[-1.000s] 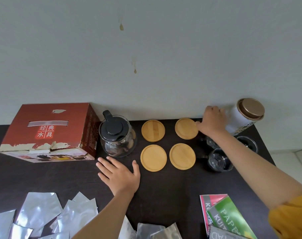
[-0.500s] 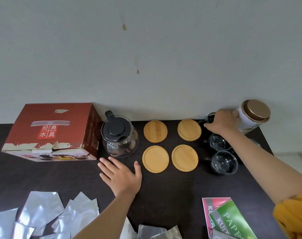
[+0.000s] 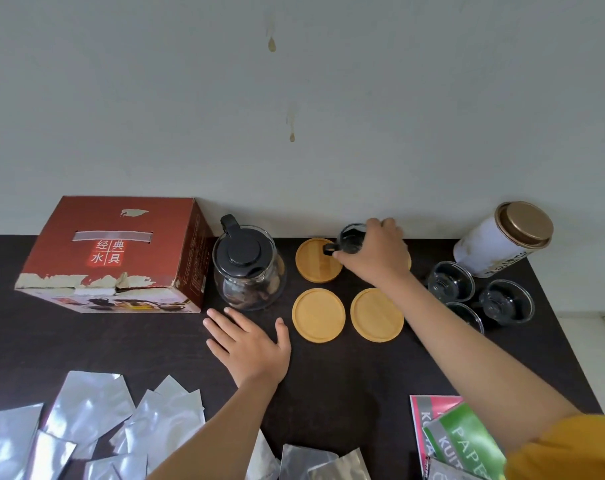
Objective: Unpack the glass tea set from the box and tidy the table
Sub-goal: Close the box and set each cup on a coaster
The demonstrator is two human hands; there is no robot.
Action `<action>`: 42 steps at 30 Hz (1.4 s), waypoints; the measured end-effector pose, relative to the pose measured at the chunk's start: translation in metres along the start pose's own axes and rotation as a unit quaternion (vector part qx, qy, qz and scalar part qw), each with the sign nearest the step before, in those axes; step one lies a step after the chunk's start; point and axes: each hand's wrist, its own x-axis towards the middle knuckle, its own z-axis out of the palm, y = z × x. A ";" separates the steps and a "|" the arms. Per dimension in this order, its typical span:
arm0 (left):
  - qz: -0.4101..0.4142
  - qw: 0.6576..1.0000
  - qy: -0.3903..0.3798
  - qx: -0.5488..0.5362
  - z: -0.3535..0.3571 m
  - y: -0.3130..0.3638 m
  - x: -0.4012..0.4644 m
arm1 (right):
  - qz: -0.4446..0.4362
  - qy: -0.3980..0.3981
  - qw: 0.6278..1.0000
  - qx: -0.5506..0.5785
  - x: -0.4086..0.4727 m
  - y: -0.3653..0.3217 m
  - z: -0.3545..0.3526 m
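Observation:
My right hand (image 3: 375, 254) grips a small glass cup (image 3: 350, 239) with a black handle, held just above the back row of round wooden coasters (image 3: 315, 260). The back right coaster is mostly hidden under that hand. Two more coasters (image 3: 318, 315) (image 3: 376, 315) lie in the front row. Three other glass cups (image 3: 450, 285) (image 3: 507, 301) (image 3: 467, 315) stand to the right. A glass teapot (image 3: 247, 268) with a black lid stands beside the red box (image 3: 110, 254). My left hand (image 3: 251, 344) rests flat on the dark table (image 3: 346, 382) in front of the teapot.
A white tin (image 3: 502, 239) with a bronze lid stands at the back right corner. Several silver foil pouches (image 3: 97, 420) lie along the front left. Red and green paper packets (image 3: 457, 441) sit at the front right. The table's right edge runs just past the cups.
My right hand picked up a cup near the tin and carried it left, over the back coasters. My left hand stayed flat on the table.

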 end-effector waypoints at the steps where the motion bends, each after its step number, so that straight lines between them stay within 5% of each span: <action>1: 0.000 1.000 -0.001 0.001 0.000 0.000 0.000 | -0.010 -0.003 1.000 0.002 -0.002 -0.008 0.005; 11: 0.003 1.000 -0.003 -0.007 0.002 0.001 0.001 | -0.029 0.000 1.000 0.004 -0.004 -0.038 0.040; 22: 0.002 1.000 -0.007 -0.005 0.002 0.001 0.000 | -0.036 0.006 0.999 -0.008 -0.031 0.008 0.026; 32: 0.000 1.000 -0.012 -0.011 0.002 0.001 0.000 | 0.093 -0.041 0.988 -0.113 -0.033 0.107 -0.019; 42: 0.000 1.000 -0.006 -0.012 0.003 0.002 0.000 | 0.152 -0.112 0.980 -0.059 -0.029 0.130 -0.026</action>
